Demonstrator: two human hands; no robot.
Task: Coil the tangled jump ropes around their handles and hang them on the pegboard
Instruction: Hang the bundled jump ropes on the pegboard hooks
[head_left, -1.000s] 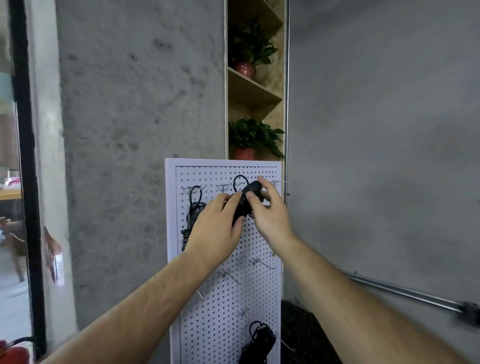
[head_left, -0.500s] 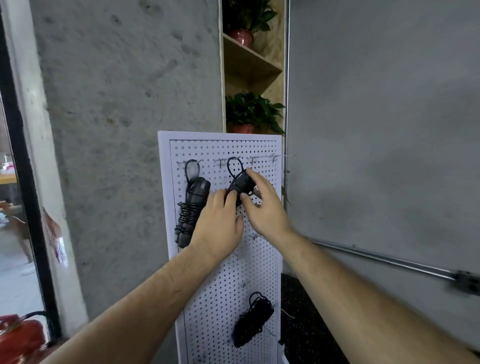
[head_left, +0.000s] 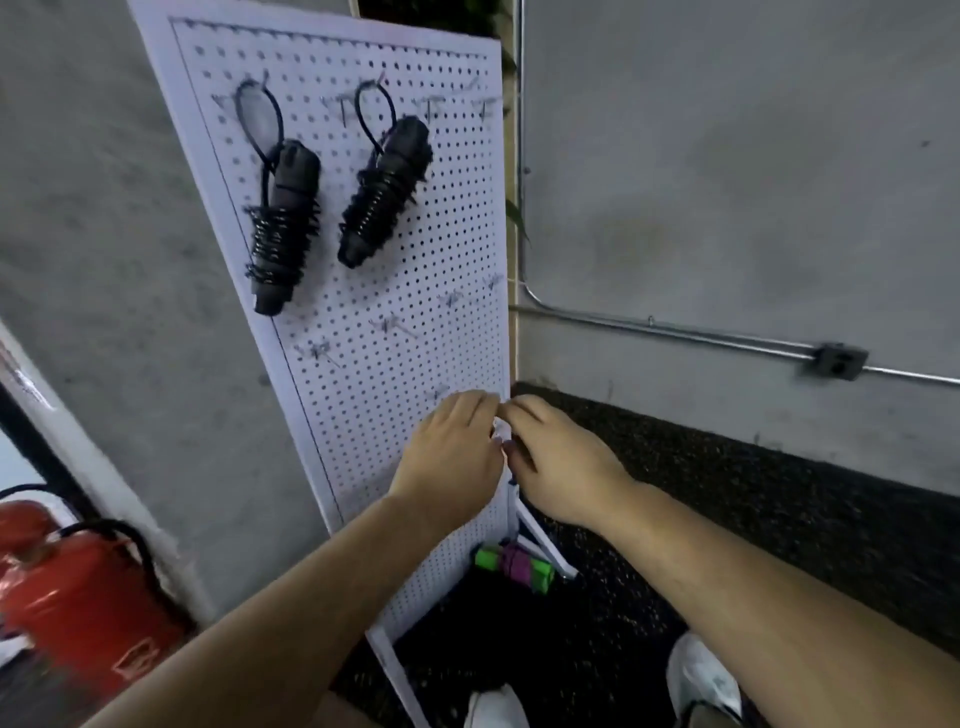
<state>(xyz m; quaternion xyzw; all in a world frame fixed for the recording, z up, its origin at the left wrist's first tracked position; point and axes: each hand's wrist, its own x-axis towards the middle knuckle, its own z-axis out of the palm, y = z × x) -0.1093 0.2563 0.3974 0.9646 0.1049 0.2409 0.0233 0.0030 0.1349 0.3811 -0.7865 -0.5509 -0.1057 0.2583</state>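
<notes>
- I am watching coiled ropes (head_left: 384, 192) hanging high on pegboard (head_left: 415, 260), axes steep, up-left of hands.
- Left hand (head_left: 452, 457), nearer, and right hand (head_left: 563, 467) are hovering together low; fingers hidden, grasp untellable.

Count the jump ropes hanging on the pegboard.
2. Left rope and right rope hang side by side high on the pegboard. The left hand and right hand might hide another.

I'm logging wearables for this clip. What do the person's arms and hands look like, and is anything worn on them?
The left forearm and right forearm are bare, with no sleeve in view. The left hand and right hand wear no gloves, and no watch, wristband or ring shows.
</notes>
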